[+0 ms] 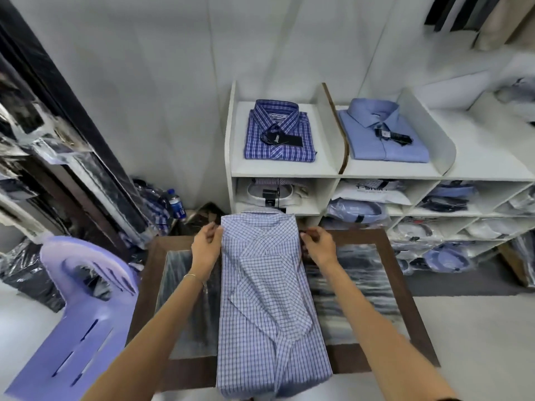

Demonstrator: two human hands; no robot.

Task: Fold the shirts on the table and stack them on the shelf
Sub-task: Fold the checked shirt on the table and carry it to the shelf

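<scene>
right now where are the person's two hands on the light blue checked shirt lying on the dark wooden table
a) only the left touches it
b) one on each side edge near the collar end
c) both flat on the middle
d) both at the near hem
b: the left hand and right hand each grip a side edge of the light blue checked shirt at its far, collar end.

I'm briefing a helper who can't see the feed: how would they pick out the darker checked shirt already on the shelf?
Find the white shelf unit behind the table. On its top level, two folded shirts lie in side-by-side bays split by a divider. It is the navy plaid shirt in the left bay, boldly striped in dark blue and white, unlike the plain light blue shirt to its right.
</scene>
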